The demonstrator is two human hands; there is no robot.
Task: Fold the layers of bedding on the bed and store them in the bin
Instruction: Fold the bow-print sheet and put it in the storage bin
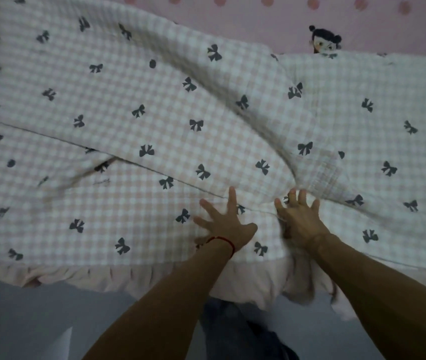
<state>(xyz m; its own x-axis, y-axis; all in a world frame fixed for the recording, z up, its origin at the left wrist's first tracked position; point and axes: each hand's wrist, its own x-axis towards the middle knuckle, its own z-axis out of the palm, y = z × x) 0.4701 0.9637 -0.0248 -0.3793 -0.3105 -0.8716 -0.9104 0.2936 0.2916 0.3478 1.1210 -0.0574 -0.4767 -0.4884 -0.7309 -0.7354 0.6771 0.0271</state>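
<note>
A pink-and-white checked blanket [134, 105] with dark bow prints lies across the bed, folded over itself so that a long edge runs from the left to the lower middle. My left hand [222, 224], with a red string on its wrist, lies flat with spread fingers on the blanket next to that edge. My right hand [300, 219] presses down with spread fingers just to the right, where the cloth bunches into a ridge. Neither hand grips the cloth. No bin is in view.
A pink sheet [232, 16] with round dots and a cartoon figure [324, 41] shows beyond the blanket. A pink ruffled bed skirt [97, 278] hangs along the near edge. Grey floor [25, 320] lies below, with my legs in dark trousers [235, 331].
</note>
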